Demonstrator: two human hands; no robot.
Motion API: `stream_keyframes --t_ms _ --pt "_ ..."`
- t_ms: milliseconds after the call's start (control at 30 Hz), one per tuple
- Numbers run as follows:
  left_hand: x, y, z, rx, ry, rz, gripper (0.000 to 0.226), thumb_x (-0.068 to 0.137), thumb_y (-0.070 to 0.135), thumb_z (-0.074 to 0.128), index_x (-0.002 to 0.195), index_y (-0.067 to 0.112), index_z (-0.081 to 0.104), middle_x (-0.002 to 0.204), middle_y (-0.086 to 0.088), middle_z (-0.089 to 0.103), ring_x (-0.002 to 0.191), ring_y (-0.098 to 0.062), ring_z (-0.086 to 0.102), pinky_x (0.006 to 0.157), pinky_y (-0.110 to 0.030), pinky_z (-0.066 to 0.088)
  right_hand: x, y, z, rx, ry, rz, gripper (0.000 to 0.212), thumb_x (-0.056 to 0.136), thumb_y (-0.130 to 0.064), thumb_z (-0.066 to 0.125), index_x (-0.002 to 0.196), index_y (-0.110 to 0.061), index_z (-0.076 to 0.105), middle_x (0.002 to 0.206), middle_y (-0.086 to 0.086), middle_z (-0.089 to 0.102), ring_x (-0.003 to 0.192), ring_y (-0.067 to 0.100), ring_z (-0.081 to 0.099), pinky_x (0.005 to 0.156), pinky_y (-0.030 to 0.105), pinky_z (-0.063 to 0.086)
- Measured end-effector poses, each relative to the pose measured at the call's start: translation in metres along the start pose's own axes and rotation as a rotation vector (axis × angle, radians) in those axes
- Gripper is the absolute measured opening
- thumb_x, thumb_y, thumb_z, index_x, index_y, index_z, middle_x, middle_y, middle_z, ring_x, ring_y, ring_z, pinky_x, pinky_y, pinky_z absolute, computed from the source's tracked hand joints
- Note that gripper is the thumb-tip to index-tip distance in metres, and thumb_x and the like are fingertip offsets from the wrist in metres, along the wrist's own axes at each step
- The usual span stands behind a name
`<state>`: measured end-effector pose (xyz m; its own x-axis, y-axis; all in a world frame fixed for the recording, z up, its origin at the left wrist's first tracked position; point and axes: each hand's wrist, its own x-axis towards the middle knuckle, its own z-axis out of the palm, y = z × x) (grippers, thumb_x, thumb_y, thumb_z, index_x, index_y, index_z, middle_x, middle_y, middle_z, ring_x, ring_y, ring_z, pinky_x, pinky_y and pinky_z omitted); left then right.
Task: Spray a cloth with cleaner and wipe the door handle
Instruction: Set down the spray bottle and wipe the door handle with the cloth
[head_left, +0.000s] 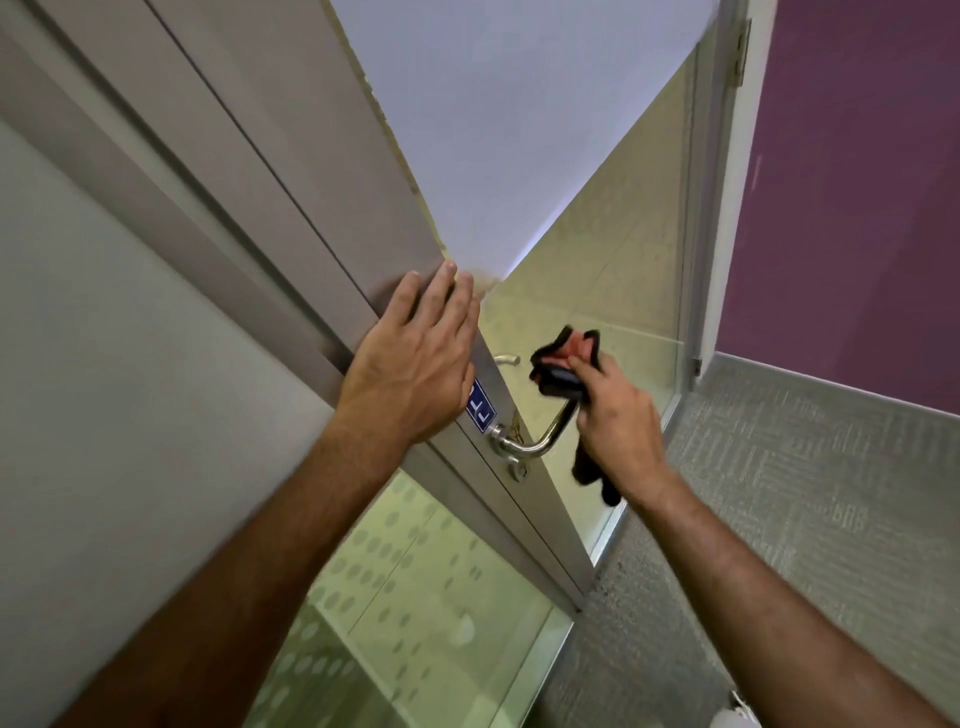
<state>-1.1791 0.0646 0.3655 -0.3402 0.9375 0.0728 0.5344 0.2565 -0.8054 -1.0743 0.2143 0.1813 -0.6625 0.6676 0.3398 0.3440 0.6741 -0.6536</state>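
Observation:
A silver lever door handle (540, 441) juts from the metal frame of a glass door (613, 291). My right hand (618, 421) is closed around a dark cloth (558, 366) and presses it over the handle's outer end; a tail of the cloth hangs below my wrist. My left hand (415, 358) lies flat with its fingers spread on the door's grey edge (363, 249), just above a small blue sign (480, 410). No spray bottle is in view.
The door stands ajar, its edge pointing towards me. A second handle tip (506, 359) shows on the far side. Grey carpet (805, 493) lies to the right below a purple wall (857, 208). A frosted, dotted glass panel (415, 597) sits below.

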Motion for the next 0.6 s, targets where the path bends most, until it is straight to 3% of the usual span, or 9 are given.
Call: stream_keyframes --t_ms 67,133,200,267,367,467,600 --pt "0.0 0.0 0.001 0.014 0.004 0.006 0.069 0.102 0.045 0.011 0.159 0.006 0.014 0.168 -0.018 0.017 0.156 -0.034 0.015 0.124 -0.051 0.009 0.018 0.013 0.002 -0.061 -0.141 -0.005 0.056 0.088 -0.005 0.063 0.137 -0.032 0.058 0.148 -0.009 0.051 0.098 0.031 0.069 0.084 0.046 0.06" --pt "0.0 0.001 0.002 0.028 -0.001 0.013 0.07 0.102 0.045 0.01 0.159 0.005 0.013 0.168 -0.019 0.015 0.156 -0.035 0.014 0.125 -0.052 0.009 0.026 0.021 0.009 -0.047 -0.409 0.006 0.061 0.089 -0.008 0.057 0.141 -0.04 0.052 0.155 -0.014 0.041 0.113 0.031 0.063 0.094 0.048 0.055" --pt "0.0 0.001 0.004 0.04 0.003 0.016 0.07 0.102 0.045 0.009 0.159 0.005 0.011 0.168 -0.02 0.014 0.156 -0.036 0.013 0.125 -0.052 0.008 0.029 0.027 0.017 0.003 -0.522 0.041 0.067 0.087 -0.007 0.054 0.143 -0.044 0.049 0.158 -0.014 0.036 0.116 0.03 0.06 0.095 0.048 0.053" --pt "0.001 0.0 0.005 0.039 0.006 0.018 0.07 0.102 0.045 0.009 0.159 0.005 0.009 0.168 -0.02 0.013 0.156 -0.037 0.012 0.125 -0.053 0.008 0.027 0.026 0.023 -0.052 -0.495 0.043 0.065 0.087 -0.007 0.054 0.141 -0.042 0.051 0.159 -0.013 0.035 0.111 0.032 0.063 0.09 0.048 0.056" --pt "0.0 0.002 0.003 0.021 -0.004 0.03 0.07 0.101 0.044 0.012 0.159 0.005 0.012 0.168 -0.019 0.016 0.156 -0.037 0.013 0.125 -0.053 0.01 -0.005 0.009 0.038 -0.168 -0.388 -0.026 0.057 0.086 -0.007 0.059 0.134 -0.035 0.056 0.151 -0.009 0.039 0.088 0.03 0.067 0.069 0.043 0.06" --pt "0.0 0.002 0.002 0.022 0.011 0.023 0.07 0.1 0.043 0.014 0.159 0.005 0.015 0.168 -0.018 0.019 0.156 -0.036 0.014 0.124 -0.053 0.012 -0.05 -0.012 0.057 -0.123 -0.325 -0.107 0.057 0.078 -0.003 0.068 0.13 -0.022 0.056 0.145 0.001 0.046 0.075 0.028 0.069 0.056 0.039 0.059" --pt "-0.001 0.002 0.001 0.02 0.001 0.032 0.07 0.101 0.044 0.013 0.159 0.005 0.014 0.168 -0.018 0.018 0.156 -0.036 0.014 0.124 -0.053 0.011 -0.045 0.004 0.053 -0.007 -0.348 -0.163 0.065 0.083 -0.006 0.066 0.139 -0.033 0.047 0.148 -0.01 0.043 0.081 0.026 0.07 0.067 0.047 0.063"
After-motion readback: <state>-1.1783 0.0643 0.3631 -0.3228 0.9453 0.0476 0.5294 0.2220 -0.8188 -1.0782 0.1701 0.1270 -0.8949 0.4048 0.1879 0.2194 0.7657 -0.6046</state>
